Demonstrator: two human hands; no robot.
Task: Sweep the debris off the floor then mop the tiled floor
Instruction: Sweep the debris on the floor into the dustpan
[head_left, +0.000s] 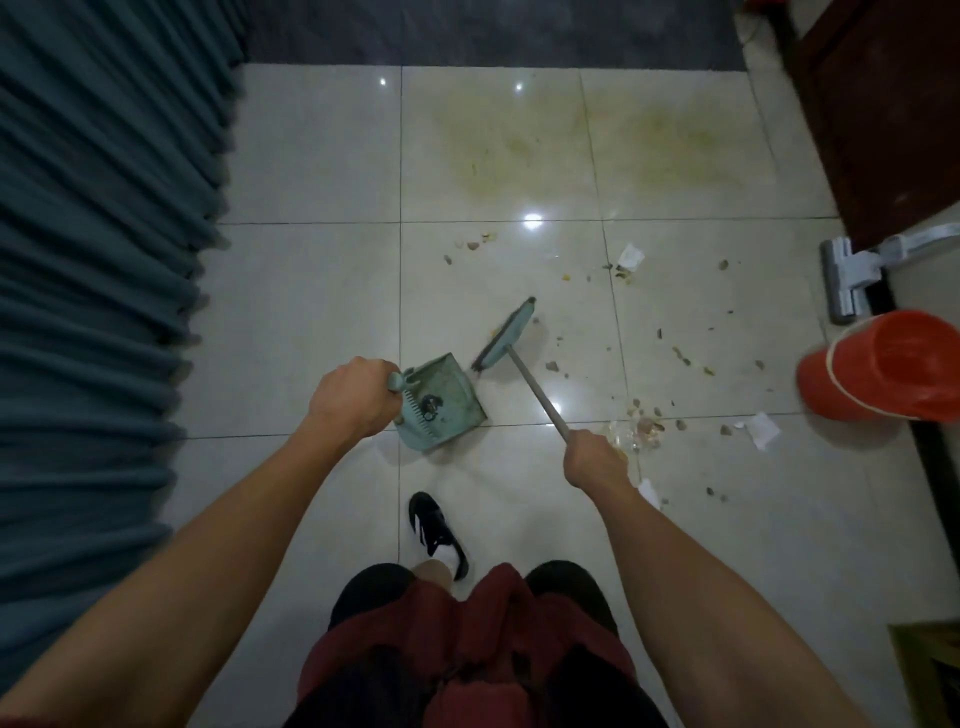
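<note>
Nearest the camera, one shoe (439, 535) stands on the pale tiled floor (311, 322), with both bare forearms reaching out over it. The left hand (353, 397) has its fingers clenched round the handle of the dustpan (447, 402), which sits on the floor with its mouth turned to the right; a little dark stuff already lies inside. The right hand (597, 460) has its fingers wrapped round the grey shaft of the broom (506, 335), whose head rests on the tile just beyond the pan's open edge.

Most of the debris (644, 423) (small stones, crumbs and scraps of paper) lies scattered to the right of the broom, some close by the right hand, some further out toward the red bucket (883, 366). So the sweeping step looks to be in hand and far from finished. The next move probably calls for drawing the broom head rightward past the litter, then pulling it back toward the pan while the left hand holds the pan flat.

Further off, a mop head (847, 278) waits by the dark wooden furniture, and yellowish stains (519, 150) mark the far tiles, work for the mopping later.
</note>
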